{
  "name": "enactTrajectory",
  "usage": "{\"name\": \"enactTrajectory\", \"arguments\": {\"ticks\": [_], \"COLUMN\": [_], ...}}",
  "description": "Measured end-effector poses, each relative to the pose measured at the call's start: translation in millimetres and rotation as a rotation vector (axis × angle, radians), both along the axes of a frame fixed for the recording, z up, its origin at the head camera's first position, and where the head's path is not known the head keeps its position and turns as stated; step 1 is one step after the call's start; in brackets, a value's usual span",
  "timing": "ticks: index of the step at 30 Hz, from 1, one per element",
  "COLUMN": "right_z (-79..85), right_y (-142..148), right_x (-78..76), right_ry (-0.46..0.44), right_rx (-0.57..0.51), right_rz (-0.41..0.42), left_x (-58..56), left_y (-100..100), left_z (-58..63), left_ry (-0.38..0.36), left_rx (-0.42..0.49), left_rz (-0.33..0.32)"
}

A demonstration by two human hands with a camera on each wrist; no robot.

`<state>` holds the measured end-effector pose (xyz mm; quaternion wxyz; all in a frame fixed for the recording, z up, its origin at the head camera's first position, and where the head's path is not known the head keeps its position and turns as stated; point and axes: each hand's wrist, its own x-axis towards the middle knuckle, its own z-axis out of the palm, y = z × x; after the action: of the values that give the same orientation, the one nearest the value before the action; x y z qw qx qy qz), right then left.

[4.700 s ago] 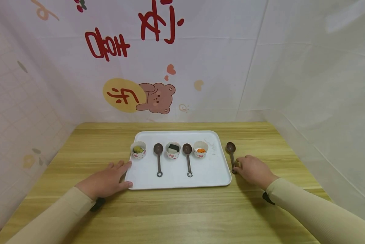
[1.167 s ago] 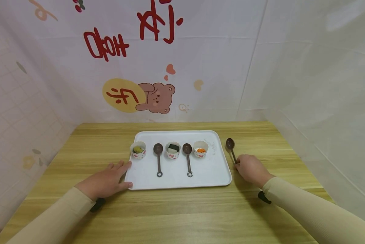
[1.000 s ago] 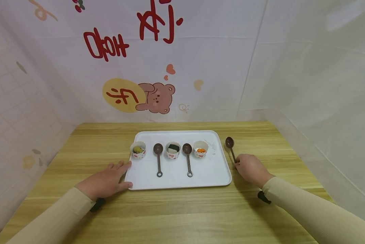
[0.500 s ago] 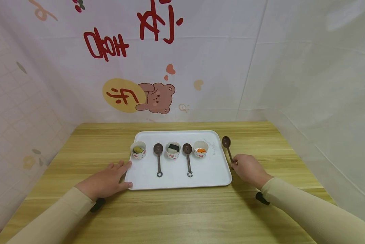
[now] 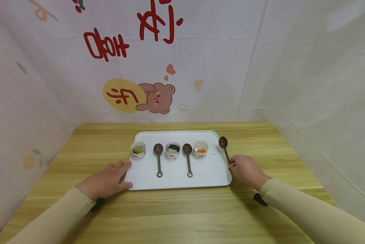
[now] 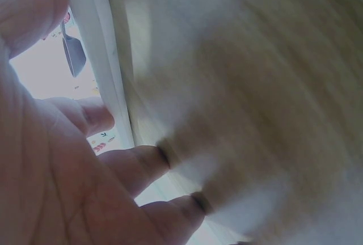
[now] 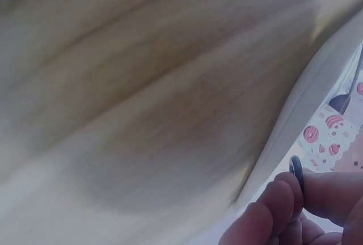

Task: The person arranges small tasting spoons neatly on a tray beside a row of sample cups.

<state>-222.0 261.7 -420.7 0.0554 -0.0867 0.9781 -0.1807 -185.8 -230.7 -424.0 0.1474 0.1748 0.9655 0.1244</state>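
Observation:
My right hand (image 5: 246, 170) pinches the handle end of a brown measuring spoon (image 5: 223, 142), whose bowl hangs over the white tray's right edge. In the right wrist view the handle tip (image 7: 296, 171) shows between thumb and fingers. My left hand (image 5: 105, 180) rests at the left edge of the tray (image 5: 176, 183), fingers straight and spread. Two more brown spoons, one left (image 5: 158, 149) and one right (image 5: 187, 149), lie on the tray among three paper cups: one with a green-yellow piece (image 5: 138, 150), one with a black-and-white piece (image 5: 173, 150), one with orange bits (image 5: 200, 149).
A wood-grain table (image 5: 176, 217) carries the tray. Behind it hangs a white cloth backdrop (image 5: 219, 67) with red characters and a printed bear. Cloth also closes off both sides.
My right hand has lifted the spoon off the table right of the tray and moved it left to the tray's right edge. The left hand has stayed in place.

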Motion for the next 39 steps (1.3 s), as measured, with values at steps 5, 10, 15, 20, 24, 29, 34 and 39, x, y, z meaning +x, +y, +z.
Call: {"name": "enactTrajectory", "arguments": {"ticks": [5, 10, 15, 20, 24, 29, 34, 39], "right_z": [-0.2, -0.5, -1.0, -1.4, -1.7, -1.3, -1.9, -3.5], "right_y": [-4, -7, -10, -14, -17, -20, -22, -24], "right_x": [1.3, 2.7, 3.3, 4.0, 4.2, 3.5, 3.4, 3.8], "right_ry": [-0.011, -0.031, -0.031, -0.003, -0.021, -0.049, -0.055, -0.053], "right_rx": [-0.014, -0.028, -0.040, -0.037, -0.037, -0.038, -0.031, -0.014], "right_rz": [0.002, 0.000, 0.003, 0.016, 0.002, -0.002, 0.009, 0.013], "left_x": [0.5, 0.9, 0.4, -0.2, 0.0, 0.4, 0.6, 0.5], "left_y": [0, 1, 1, 0, 1, 1, 2, 1], "left_z": [0.2, 1.5, 1.0, -0.2, -0.1, 1.1, 1.7, 1.5], "left_ry": [-0.001, -0.003, -0.007, -0.010, -0.014, -0.018, -0.023, -0.027], "left_rx": [0.000, 0.004, 0.001, -0.001, 0.000, 0.002, 0.004, 0.003], "left_rz": [0.001, 0.005, 0.005, 0.009, 0.012, 0.012, 0.015, 0.017]}}
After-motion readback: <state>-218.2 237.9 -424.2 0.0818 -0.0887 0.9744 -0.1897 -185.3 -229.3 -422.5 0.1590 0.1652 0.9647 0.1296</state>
